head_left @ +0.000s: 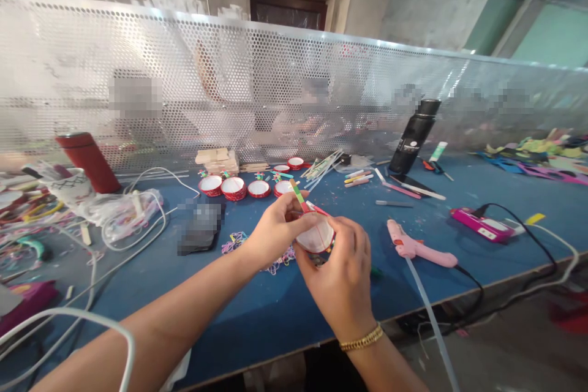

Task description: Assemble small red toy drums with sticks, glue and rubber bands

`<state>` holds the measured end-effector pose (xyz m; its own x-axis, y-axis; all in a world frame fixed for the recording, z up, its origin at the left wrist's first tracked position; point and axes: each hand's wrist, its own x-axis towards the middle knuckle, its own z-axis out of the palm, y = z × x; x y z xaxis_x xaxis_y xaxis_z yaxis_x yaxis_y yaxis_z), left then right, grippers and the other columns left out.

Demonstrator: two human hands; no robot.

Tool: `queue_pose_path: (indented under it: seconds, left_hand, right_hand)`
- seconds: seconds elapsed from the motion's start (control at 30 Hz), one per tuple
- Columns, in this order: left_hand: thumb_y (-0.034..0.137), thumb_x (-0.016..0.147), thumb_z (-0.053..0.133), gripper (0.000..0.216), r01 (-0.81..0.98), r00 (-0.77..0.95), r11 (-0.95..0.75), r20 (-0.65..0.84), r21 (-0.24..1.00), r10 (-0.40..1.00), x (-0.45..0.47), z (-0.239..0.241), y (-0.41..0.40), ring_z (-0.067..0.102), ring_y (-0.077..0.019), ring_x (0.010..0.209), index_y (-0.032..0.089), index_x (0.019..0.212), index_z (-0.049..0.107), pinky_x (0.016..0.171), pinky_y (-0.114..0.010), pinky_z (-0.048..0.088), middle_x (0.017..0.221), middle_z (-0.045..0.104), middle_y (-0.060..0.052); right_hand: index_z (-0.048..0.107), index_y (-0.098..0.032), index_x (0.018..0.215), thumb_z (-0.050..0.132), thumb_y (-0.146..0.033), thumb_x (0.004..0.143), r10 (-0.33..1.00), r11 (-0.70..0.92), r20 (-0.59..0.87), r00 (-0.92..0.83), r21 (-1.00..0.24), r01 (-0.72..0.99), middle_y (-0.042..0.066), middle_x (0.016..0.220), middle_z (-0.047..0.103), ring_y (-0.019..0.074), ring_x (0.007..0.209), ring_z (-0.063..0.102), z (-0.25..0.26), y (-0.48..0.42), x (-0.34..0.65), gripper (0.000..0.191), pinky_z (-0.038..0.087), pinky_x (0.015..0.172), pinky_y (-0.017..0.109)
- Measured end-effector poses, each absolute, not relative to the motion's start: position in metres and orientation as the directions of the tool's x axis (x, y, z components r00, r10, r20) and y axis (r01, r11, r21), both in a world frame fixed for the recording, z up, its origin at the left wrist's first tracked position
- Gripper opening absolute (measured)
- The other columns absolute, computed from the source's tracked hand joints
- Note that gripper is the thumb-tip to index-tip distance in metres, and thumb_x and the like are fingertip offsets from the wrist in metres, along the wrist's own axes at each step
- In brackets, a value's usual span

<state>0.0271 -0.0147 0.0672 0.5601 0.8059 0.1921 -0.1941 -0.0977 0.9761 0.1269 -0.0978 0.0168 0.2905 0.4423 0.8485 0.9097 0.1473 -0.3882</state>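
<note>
Just above the blue table (257, 312), dead centre, a small white-faced drum (316, 237) sits pinched between both hands. The left hand (275, 229) grips its rim from 9 o'clock, fingers curled tight, thumb by the striped stick (299, 194) poking up at 12. The right hand (342, 269) cups it from 5 o'clock, clasping the near edge, a two-sided hold that looks meant to steady the little thing. Out at 3 o'clock a pink glue gun (416, 248) lies on its side, handy to the right hand. At 11 o'clock a row of matching drums (234, 188) stands lined up, rubber bands (232, 240) loose at 9.
</note>
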Motion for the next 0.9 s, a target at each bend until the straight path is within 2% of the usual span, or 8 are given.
queue_pose_path:
  seconds: [0.1, 0.27, 0.67, 0.73, 0.9]
  left_hand:
    - [0.038, 0.079, 0.07, 0.033, -0.24, 0.503, -0.005, 0.129, 0.971, 0.855, 0.0268, 0.0692, -0.0143, 0.059, -0.0132, 0.076, 0.016, 0.101, 0.063, 0.07, -0.025, 0.047, 0.083, 0.064, -0.001]
    - [0.049, 0.08, 0.067, 0.036, -0.208, 0.52, 0.011, 0.102, 0.978, 0.848, 0.0259, 0.0703, -0.0108, 0.062, -0.0158, 0.075, 0.015, 0.09, 0.069, 0.067, -0.026, 0.049, 0.082, 0.069, -0.004]
    - [0.049, 0.079, 0.07, 0.037, -0.182, 0.553, 0.014, 0.091, 0.983, 0.828, 0.0241, 0.0709, -0.0078, 0.064, -0.0159, 0.073, 0.015, 0.091, 0.074, 0.067, -0.027, 0.048, 0.082, 0.072, -0.005]
    - [0.045, 0.077, 0.073, 0.036, -0.163, 0.562, -0.014, 0.104, 0.987, 0.82, 0.0239, 0.0706, -0.0082, 0.064, -0.016, 0.076, 0.014, 0.096, 0.073, 0.07, -0.028, 0.049, 0.087, 0.072, -0.006]
    - [0.022, 0.07, 0.077, 0.039, -0.076, 0.55, -0.216, 0.222, 0.973, 0.805, 0.0239, 0.0664, -0.0082, 0.063, -0.0163, 0.085, 0.015, 0.108, 0.068, 0.079, -0.028, 0.048, 0.093, 0.07, -0.005]
  right_hand:
    - [0.05, -0.016, 0.119, 0.07, -0.042, 0.082, 0.45, 0.147, 0.84, 0.304, -0.405, 0.902, 0.017, 0.114, 0.059, 0.0328, 0.114, 0.054, 0.017, -0.0964, 0.1258, 0.05, 0.048, 0.096, 0.056]
    - [0.049, -0.017, 0.119, 0.069, -0.043, 0.083, 0.443, 0.173, 0.85, 0.285, -0.393, 0.903, 0.017, 0.114, 0.058, 0.0328, 0.114, 0.054, 0.017, -0.0958, 0.1262, 0.049, 0.048, 0.096, 0.058]
    - [0.049, -0.016, 0.117, 0.07, -0.042, 0.082, 0.434, 0.167, 0.859, 0.274, -0.375, 0.912, 0.017, 0.112, 0.059, 0.0322, 0.113, 0.054, 0.0156, -0.0946, 0.1256, 0.049, 0.049, 0.095, 0.055]
    - [0.049, -0.016, 0.117, 0.07, -0.042, 0.082, 0.431, 0.168, 0.859, 0.277, -0.378, 0.91, 0.016, 0.111, 0.059, 0.032, 0.112, 0.055, 0.0154, -0.0931, 0.1259, 0.048, 0.049, 0.095, 0.055]
    - [0.049, -0.017, 0.119, 0.069, -0.04, 0.083, 0.432, 0.172, 0.859, 0.275, -0.378, 0.91, 0.016, 0.113, 0.058, 0.0316, 0.113, 0.054, 0.014, -0.0899, 0.1255, 0.047, 0.048, 0.096, 0.054]
